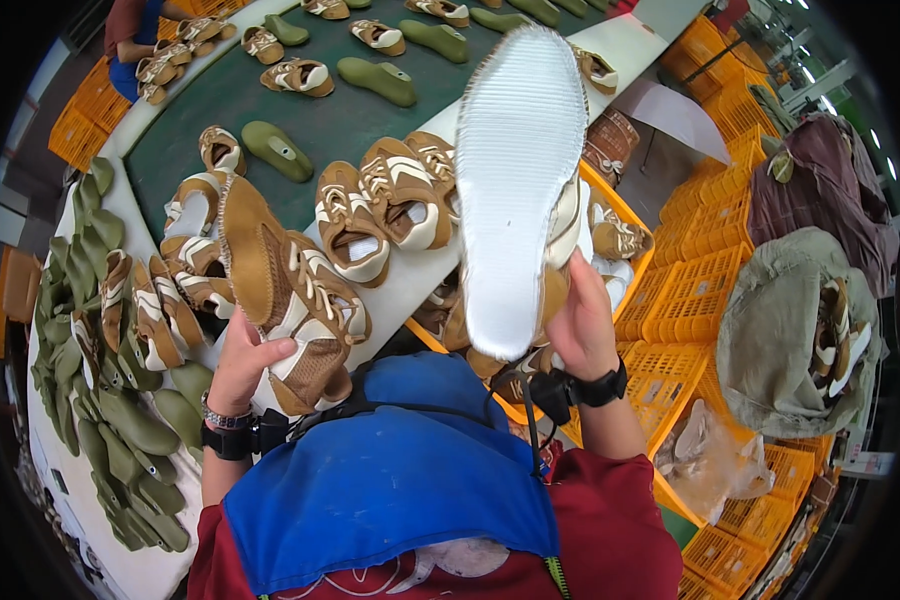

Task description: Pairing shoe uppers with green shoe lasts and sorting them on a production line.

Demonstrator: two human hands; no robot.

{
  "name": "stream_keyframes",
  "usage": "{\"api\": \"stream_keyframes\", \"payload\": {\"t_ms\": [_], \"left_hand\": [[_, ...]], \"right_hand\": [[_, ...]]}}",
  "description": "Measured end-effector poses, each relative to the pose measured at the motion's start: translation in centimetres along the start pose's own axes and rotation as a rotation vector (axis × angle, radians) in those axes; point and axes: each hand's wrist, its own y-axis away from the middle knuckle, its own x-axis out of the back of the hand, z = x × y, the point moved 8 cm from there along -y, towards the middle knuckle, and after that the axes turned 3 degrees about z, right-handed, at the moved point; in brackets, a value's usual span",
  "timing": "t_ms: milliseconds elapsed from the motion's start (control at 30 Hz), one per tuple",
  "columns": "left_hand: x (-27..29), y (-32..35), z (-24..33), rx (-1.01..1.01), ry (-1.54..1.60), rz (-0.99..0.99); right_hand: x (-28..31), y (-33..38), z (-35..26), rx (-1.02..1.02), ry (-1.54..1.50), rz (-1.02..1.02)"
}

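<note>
My left hand [245,365] is closed around a brown and white lace-up shoe upper [295,340], its thumb pressed on the side. A plain brown underside [245,235] rises just above that hand; I cannot tell whether it is the same shoe or another. My right hand [582,325] grips a second shoe by its side, with its long white bottom [520,180] turned toward me and its upper mostly hidden behind. Between the hands, several brown and white shoes [405,190] stand in a row on the white table edge.
A green conveyor belt [320,125] beyond carries shoes and green shoe lasts [375,82]. More lasts [130,420] are heaped at the left. Orange crates [685,300] stack up on the right, beside a grey cloth-lined bundle [780,330]. A person [130,40] stands at the far left.
</note>
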Motion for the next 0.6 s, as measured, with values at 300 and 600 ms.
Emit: {"api": "stream_keyframes", "payload": {"t_ms": [300,600], "left_hand": [[-3.8,-3.8,2.5,-0.112,-0.001,-0.025],[-9.7,-6.5,-0.9,0.012,0.083,-0.113]], "right_hand": [[20.8,-3.5,5.0,0.242,1.457,0.368],[-5.3,0.7,7.7,0.284,1.223,-0.620]]}}
